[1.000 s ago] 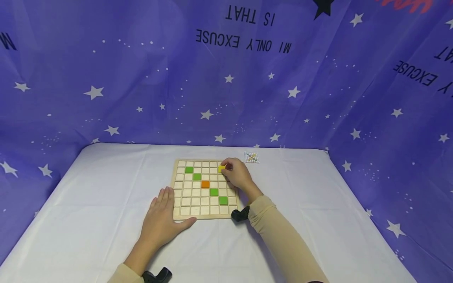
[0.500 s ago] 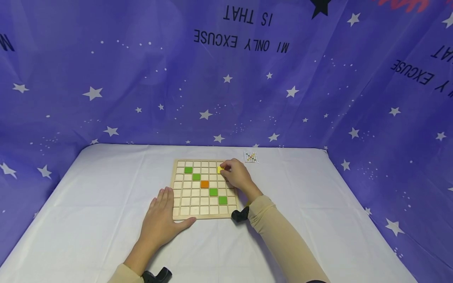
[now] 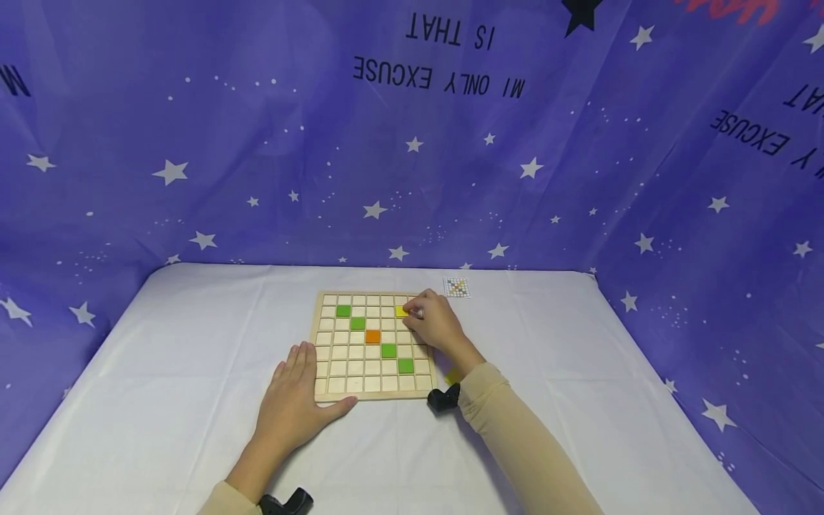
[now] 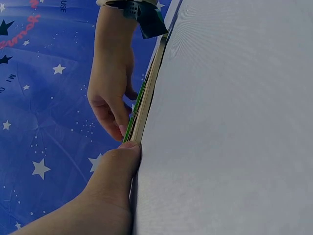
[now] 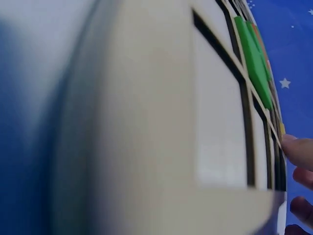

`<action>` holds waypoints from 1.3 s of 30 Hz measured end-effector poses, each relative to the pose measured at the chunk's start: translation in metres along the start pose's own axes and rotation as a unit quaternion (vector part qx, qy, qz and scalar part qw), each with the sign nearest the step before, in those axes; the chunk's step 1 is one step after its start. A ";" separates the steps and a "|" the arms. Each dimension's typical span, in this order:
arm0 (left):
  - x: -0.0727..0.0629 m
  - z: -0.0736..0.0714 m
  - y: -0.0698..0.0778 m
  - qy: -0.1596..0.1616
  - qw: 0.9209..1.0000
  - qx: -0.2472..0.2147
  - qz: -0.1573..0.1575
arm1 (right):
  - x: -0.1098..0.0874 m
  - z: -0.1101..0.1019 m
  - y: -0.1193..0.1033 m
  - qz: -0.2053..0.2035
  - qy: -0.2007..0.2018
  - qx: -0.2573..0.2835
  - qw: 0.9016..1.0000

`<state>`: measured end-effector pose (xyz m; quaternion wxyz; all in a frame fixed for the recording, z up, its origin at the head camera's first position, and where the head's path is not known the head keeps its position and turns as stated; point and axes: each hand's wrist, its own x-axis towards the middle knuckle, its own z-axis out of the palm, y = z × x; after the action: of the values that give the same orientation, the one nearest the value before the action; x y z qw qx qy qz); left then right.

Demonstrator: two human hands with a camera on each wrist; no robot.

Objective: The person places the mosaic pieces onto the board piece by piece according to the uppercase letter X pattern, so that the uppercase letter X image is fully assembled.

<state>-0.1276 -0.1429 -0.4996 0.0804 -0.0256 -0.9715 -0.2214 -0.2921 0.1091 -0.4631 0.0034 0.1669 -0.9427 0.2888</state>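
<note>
A square wooden grid board (image 3: 373,395) lies on the white table. Several green tiles (image 3: 389,350) and one orange tile (image 3: 373,336) sit in a diagonal across its cells. My left hand (image 3: 290,397) rests at the board's lower left corner, fingers straight along the left edge and thumb on the near edge. At the upper right cells, my right hand (image 3: 438,323) has its curled index finger and thumb at the right side of a yellow tile (image 3: 401,311). In the right wrist view, a fingertip (image 5: 289,142) is beside a sliver of yellow.
Behind the board, to the right, lies a small printed pattern card (image 3: 457,287). Another yellow piece (image 3: 453,376) shows on the table, partly hidden by the right sleeve (image 3: 508,415). A purple starry cloth (image 3: 386,179) hangs behind the table.
The yellow tile has come down slightly and sits flatter in its cell. My right hand has shifted a little right, uncovering the yellow piece by the sleeve. My left hand stays put.
</note>
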 end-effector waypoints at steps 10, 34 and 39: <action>0.000 -0.003 0.001 0.002 1.000 0.003 0.002 | -0.009 -0.030 0.031 0.018 0.048 0.029 0.998; 0.001 -0.005 0.001 0.003 1.000 0.005 0.005 | -0.026 -0.037 0.065 0.052 -0.030 0.036 0.998; 0.001 -0.004 0.000 0.001 1.000 0.006 0.003 | -0.025 -0.035 0.063 0.040 -0.017 0.062 0.997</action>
<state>-0.1281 -0.1448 -0.4961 0.0826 -0.0282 -0.9727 -0.2151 -0.2919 0.1847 -0.4710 -0.0348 0.1338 -0.9290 0.3432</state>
